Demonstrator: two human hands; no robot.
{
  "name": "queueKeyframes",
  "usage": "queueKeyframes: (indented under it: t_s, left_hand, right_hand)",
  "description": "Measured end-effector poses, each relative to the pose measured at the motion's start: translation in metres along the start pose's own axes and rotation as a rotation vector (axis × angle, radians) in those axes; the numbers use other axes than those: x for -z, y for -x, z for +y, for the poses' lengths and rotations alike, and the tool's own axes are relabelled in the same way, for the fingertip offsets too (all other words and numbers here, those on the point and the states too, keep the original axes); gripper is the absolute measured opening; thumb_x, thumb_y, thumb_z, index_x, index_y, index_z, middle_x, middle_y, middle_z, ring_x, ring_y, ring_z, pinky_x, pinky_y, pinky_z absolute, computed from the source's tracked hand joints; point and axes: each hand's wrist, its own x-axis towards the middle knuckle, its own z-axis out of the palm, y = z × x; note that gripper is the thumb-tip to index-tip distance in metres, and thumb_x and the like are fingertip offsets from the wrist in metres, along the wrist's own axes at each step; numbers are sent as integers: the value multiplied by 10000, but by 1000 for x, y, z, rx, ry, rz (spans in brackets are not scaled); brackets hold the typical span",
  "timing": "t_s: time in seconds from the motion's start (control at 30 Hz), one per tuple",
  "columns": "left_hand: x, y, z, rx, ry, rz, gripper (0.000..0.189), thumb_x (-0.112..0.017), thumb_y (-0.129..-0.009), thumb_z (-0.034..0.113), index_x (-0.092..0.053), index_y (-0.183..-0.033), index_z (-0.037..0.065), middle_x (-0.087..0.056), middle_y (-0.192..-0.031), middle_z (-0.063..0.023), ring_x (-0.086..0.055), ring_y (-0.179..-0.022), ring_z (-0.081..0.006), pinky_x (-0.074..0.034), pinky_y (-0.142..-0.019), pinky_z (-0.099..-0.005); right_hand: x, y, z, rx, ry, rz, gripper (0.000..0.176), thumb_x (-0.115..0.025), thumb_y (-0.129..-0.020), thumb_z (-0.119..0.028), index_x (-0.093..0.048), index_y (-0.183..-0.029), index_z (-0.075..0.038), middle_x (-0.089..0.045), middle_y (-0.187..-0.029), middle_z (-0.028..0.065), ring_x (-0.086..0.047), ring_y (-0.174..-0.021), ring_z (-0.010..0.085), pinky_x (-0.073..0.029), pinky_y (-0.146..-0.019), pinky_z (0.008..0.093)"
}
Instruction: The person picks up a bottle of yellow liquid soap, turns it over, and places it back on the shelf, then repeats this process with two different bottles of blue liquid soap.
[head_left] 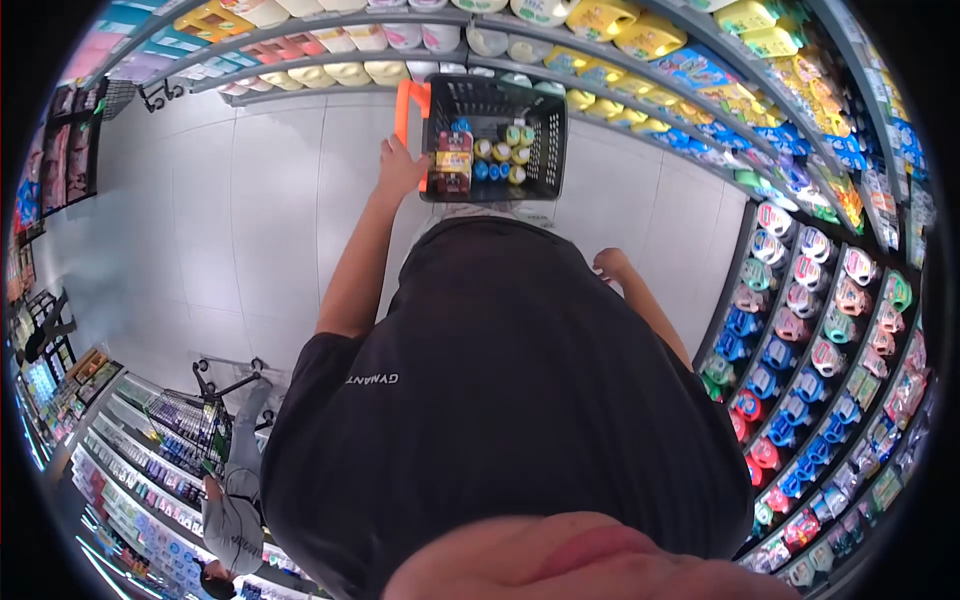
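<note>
Head view.
Item: one black basket (548,118), in front of my torso, with an orange handle (402,112) on its left side.
Contents: boxy red-brown packs (454,180) along the left; to their right, a cluster of small round-topped containers (502,152), yellow, blue and pale green. Labels too small to read.
Left hand (400,168): fingers closed over the near part of the orange handle.
Right hand (612,265): beside my black shirt (530,400), apart from the basket; I cannot tell how wide its fingers stand or whether they hold anything.
Surroundings: bottle-filled shelves (745,232), ahead and right; pale tiled floor (275,190); lower left, another person (232,530) beside a wire cart (185,420).
</note>
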Motion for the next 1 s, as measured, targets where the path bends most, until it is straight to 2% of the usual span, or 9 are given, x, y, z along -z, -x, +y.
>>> queueKeyframes:
  t_s: [0.07,0.13,0.33,0.43,0.53,0.73,0.83,0.93,1.0]
  left_hand:
    - [-3,-14,1,92,-25,-84,943,-711,-857,212,-109,-1495,-136,-508,-1291,-398,-537,-1217,-512,-490,-995,-514]
    - [-11,-24,-6,168,1,-164,948,-687,-866,138,-43,-1506,-135,-519,-1280,-390,-581,-1176,-494,-521,-965,-491]
    - [19,-17,27,177,-177,-296,865,-624,-876,24,-51,-1499,-151,-609,-1166,-343,-658,-1068,-441,-559,-904,-457]
    - [21,-16,28,151,-174,-299,848,-618,-874,25,-77,-1506,-141,-634,-1110,-333,-667,-1046,-436,-563,-884,-461]
    - [8,-14,19,68,-138,-187,692,-563,-887,36,-189,-1448,-119,-656,-1007,-354,-667,-966,-490,-542,-848,-541]
    - [1,-15,23,88,-180,-213,729,-560,-898,82,-171,-1495,-70,-661,-1055,-357,-662,-981,-510,-531,-868,-560]
    - [-1,-13,39,104,-203,-245,780,-578,-897,86,-156,-1537,-63,-675,-1064,-330,-672,-1005,-476,-545,-881,-514]
    - [-16,-15,48,126,-222,-225,784,-596,-893,101,-177,-1542,-35,-664,-1104,-344,-665,-1033,-479,-538,-897,-522]
    - [-25,-12,59,134,-198,-225,791,-604,-895,121,-181,-1551,-9,-660,-1131,-342,-658,-1055,-481,-532,-910,-526]
  right_hand:
    - [-8,-9,38,-83,40,-51,218,-582,-875,-147,-689,-976,14,-700,-899,142,-724,-728,286,-627,-568,427]
    - [-16,11,54,-148,-6,-21,239,-579,-884,-161,-675,-1028,3,-707,-931,130,-724,-725,285,-623,-596,429]
    - [-47,43,87,-248,-232,13,294,-564,-897,-184,-643,-1134,-28,-707,-989,108,-717,-743,278,-607,-636,428]
    - [-57,34,102,-241,-226,15,309,-560,-900,-196,-632,-1155,-38,-706,-1002,106,-713,-750,278,-604,-650,432]
    - [-47,44,83,-229,-192,22,302,-552,-905,-206,-632,-1145,-41,-707,-1000,106,-710,-758,279,-603,-657,439]
    - [-17,-4,92,-164,-289,-7,314,-542,-910,-217,-629,-1152,-37,-704,-1036,117,-701,-794,283,-597,-669,448]
    - [11,-13,94,-120,-300,-6,351,-544,-908,-223,-613,-1192,-28,-689,-1123,144,-690,-818,297,-587,-683,460]
    - [36,-19,102,-77,-334,-7,348,-529,-907,-221,-620,-1184,-31,-689,-1131,139,-690,-821,297,-588,-697,456]
    - [50,-26,120,-67,-332,-17,359,-571,-895,-238,-628,-1183,-30,-691,-1133,129,-695,-847,283,-589,-705,465]
